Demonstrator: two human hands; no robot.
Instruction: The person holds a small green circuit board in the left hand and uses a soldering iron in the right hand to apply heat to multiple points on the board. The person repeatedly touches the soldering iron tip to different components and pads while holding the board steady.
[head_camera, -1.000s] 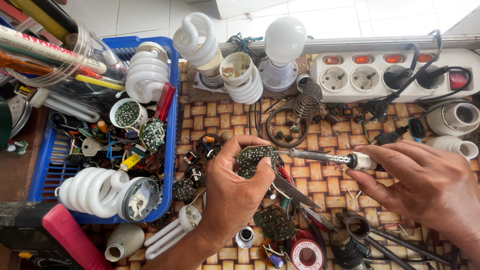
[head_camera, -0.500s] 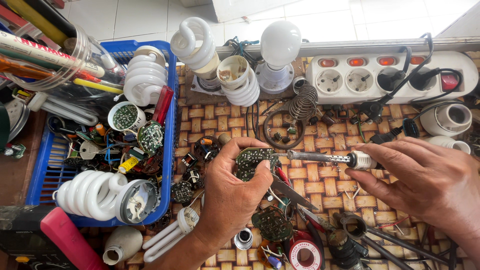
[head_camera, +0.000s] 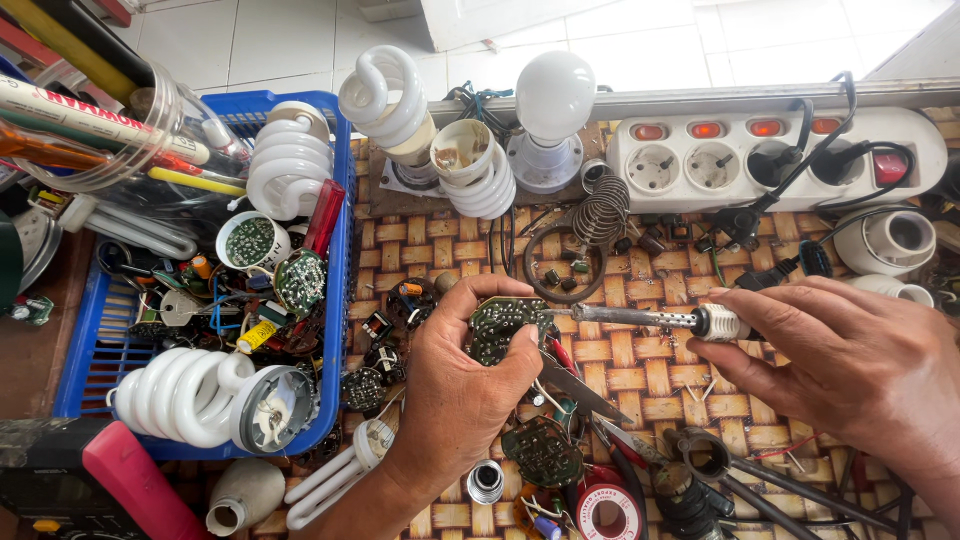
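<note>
The round circuit board (head_camera: 503, 326) sits above the middle of the woven counter (head_camera: 640, 390), pinched at its edge between thumb and fingers of the left hand (head_camera: 460, 385); this grip is closed on the board. The soldering iron (head_camera: 650, 319) lies level, its tip touching the board's right edge. The right hand (head_camera: 850, 365) holds the iron's handle in a closed grip just behind the white collar. Below the board lie a second round board (head_camera: 543, 450), tweezers (head_camera: 575, 382), pliers (head_camera: 700, 465) and a solder spool (head_camera: 611, 510). A coiled wire stand (head_camera: 600, 208) is just above the iron. Further back stand spiral lamps (head_camera: 385, 95), a white globe bulb (head_camera: 555, 100) and a white power strip (head_camera: 770, 150). At left, a blue basket (head_camera: 340, 300) holds more lamps and boards.
</note>
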